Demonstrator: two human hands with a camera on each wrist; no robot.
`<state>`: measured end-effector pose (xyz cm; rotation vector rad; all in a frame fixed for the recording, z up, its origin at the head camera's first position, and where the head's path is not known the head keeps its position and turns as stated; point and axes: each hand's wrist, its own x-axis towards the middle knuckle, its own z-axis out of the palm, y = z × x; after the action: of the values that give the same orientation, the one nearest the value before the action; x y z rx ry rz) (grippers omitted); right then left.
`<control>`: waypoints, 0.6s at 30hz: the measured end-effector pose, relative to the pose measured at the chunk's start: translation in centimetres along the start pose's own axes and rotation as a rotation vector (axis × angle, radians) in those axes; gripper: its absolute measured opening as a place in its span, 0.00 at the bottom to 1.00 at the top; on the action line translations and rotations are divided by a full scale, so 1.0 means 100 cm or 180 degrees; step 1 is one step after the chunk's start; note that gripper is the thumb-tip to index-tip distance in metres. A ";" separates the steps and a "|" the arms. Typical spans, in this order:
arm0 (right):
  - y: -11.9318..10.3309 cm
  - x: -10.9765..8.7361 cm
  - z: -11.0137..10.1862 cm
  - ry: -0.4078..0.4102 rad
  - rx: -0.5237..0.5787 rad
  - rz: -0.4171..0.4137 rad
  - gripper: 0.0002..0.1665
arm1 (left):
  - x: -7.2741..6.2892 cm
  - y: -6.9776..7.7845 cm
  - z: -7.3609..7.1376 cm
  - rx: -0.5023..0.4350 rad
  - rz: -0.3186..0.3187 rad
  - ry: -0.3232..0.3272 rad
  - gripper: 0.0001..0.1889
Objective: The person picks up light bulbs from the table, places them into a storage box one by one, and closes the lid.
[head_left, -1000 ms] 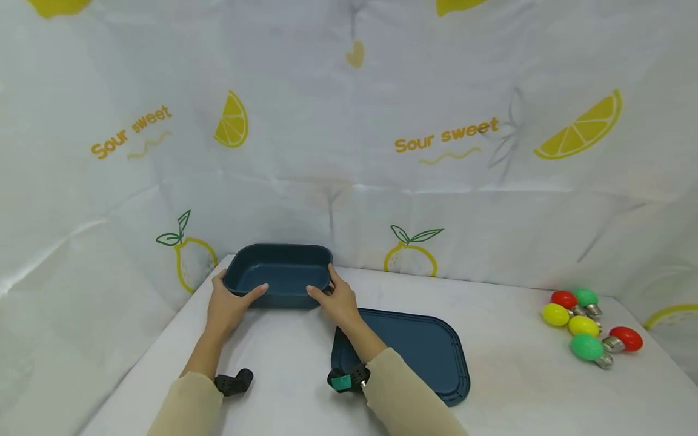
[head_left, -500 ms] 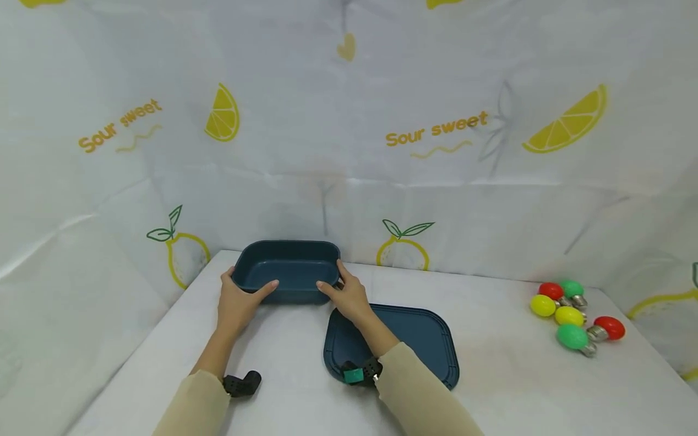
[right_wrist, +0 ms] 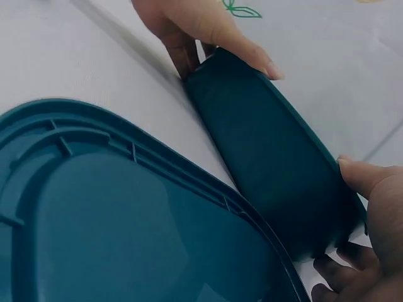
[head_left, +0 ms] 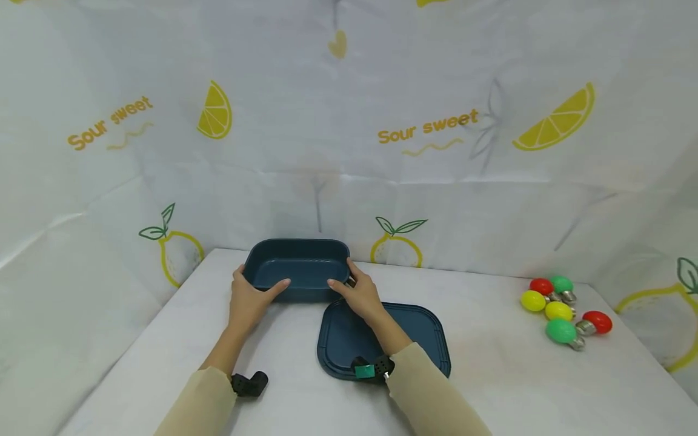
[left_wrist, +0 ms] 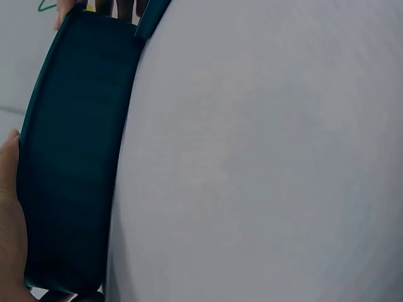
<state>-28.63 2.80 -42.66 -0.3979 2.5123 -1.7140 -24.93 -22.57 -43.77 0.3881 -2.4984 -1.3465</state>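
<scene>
A dark blue rectangular container with rounded corners sits upright near the back of the table, hollow side up. At its left end my left hand grips it, thumb over the front rim. My right hand holds the right end in the same way, fingers round the corner. Both wrist views show the container's outer wall between the two hands. A matching blue lid lies flat on the table under my right forearm, its grooved rim facing up. Whether the container touches the lid's far edge I cannot tell.
Several coloured bulbs with metal screw bases, among them a green bulb and a red bulb, lie at the table's right. A white lemon-print cloth hangs behind the white table.
Both hands have moved the container to the right along the back of the table, nearer the lid. The head view has shifted slightly; lid and bulbs stay put on the table.
</scene>
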 end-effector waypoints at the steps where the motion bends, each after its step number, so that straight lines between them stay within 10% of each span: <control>1: 0.001 -0.001 -0.002 0.0001 0.0015 0.0007 0.49 | 0.000 0.001 0.002 0.0046 0.0001 0.0003 0.67; 18: 0.015 -0.011 -0.040 0.0042 -0.0050 0.0141 0.48 | -0.010 0.027 0.036 0.0262 0.0037 -0.0131 0.70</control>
<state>-28.62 7.28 -42.67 -0.3306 2.5256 -1.6877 -25.65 -18.03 -43.56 0.3662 -2.5919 -1.2626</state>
